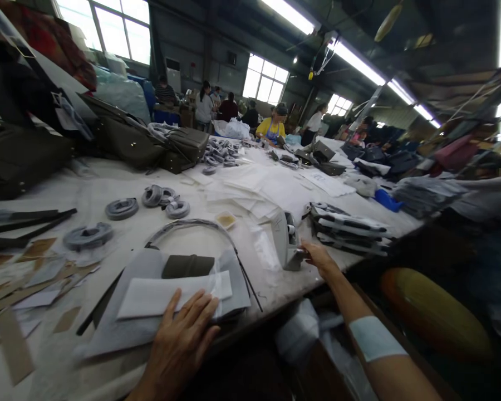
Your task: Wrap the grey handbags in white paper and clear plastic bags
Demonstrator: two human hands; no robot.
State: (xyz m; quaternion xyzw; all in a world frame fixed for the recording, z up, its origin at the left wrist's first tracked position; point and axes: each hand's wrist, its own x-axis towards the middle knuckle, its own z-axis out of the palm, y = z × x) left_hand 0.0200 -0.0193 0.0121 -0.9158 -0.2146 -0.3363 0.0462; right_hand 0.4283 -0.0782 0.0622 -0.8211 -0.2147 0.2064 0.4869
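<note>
My left hand (pixel 187 323) lies flat with fingers spread on a folded white foam sheet (pixel 150 298). Beneath that sheet is a grey-white flat wrapped piece (pixel 121 334), with a dark olive fabric part (pixel 187 266) showing behind the foam. A dark thin strip (pixel 200 223) curves around behind them. To the right, my right hand (pixel 319 259) has its fingers pinched together at the near end of a grey tape dispenser (pixel 281 245). What sits between those fingertips is too small to make out.
Rolled grey coils (pixel 121 208) and cardboard scraps (pixel 8 278) lie to the left. Olive bags (pixel 183 147) stand behind. A stack of black and white pieces (pixel 346 225) is right of the dispenser, near the table edge. A person in yellow (pixel 271 127) works at the far end.
</note>
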